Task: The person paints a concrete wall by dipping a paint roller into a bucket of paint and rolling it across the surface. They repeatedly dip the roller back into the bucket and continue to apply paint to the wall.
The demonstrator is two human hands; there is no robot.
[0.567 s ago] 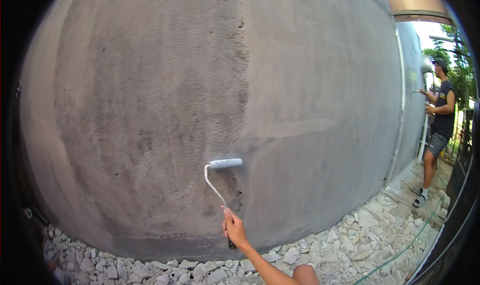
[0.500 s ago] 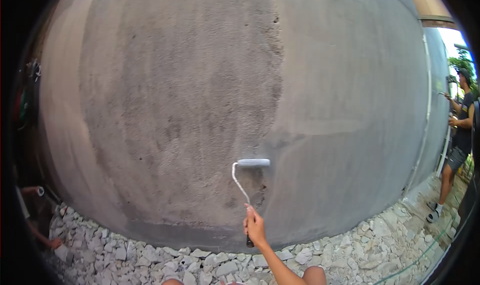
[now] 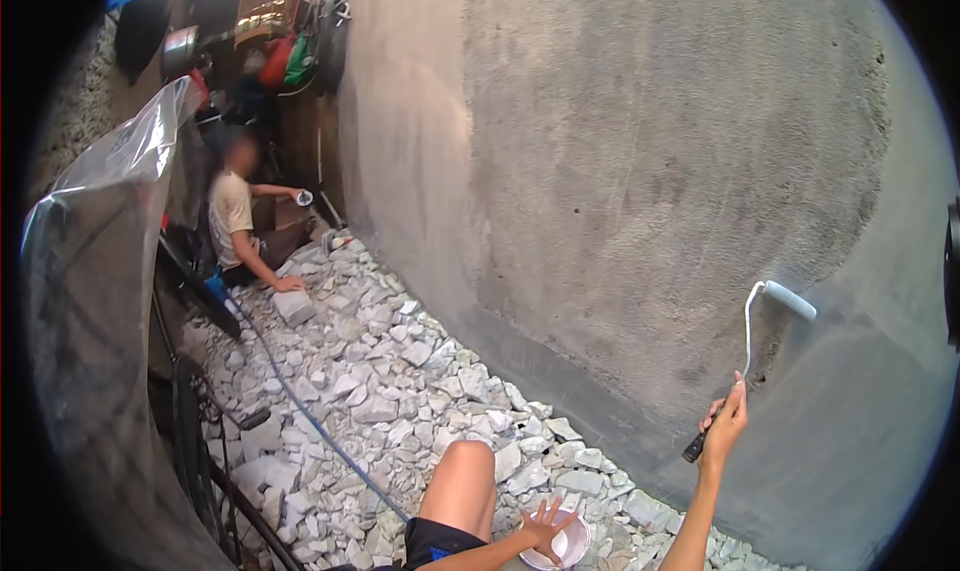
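My right hand (image 3: pixel 726 427) is wrapped round the black handle of a paint roller (image 3: pixel 790 301) with a bent white wire frame. The pale roller sleeve lies against the rough grey wall (image 3: pixel 620 201), where a darker patch of wall shows around it. Low in view, beside my bent knee, my left hand (image 3: pixel 545 529) spreads its fingers over the top of a pinkish-white bucket (image 3: pixel 574 545). That bucket stands on the broken stones, and part of its opening is hidden by the hand.
Loose broken stones (image 3: pixel 380 381) cover the ground along the wall's foot. A blue hose (image 3: pixel 310 416) crosses them. At the far left another person (image 3: pixel 235 216) sits holding a cup-like thing, near a clear plastic sheet (image 3: pixel 100 211) and dark metal frames (image 3: pixel 195 441).
My view has turned left, bringing the seated person, plastic sheet, bucket and my left hand into sight. The roller stays near the same part of the wall in my right hand.
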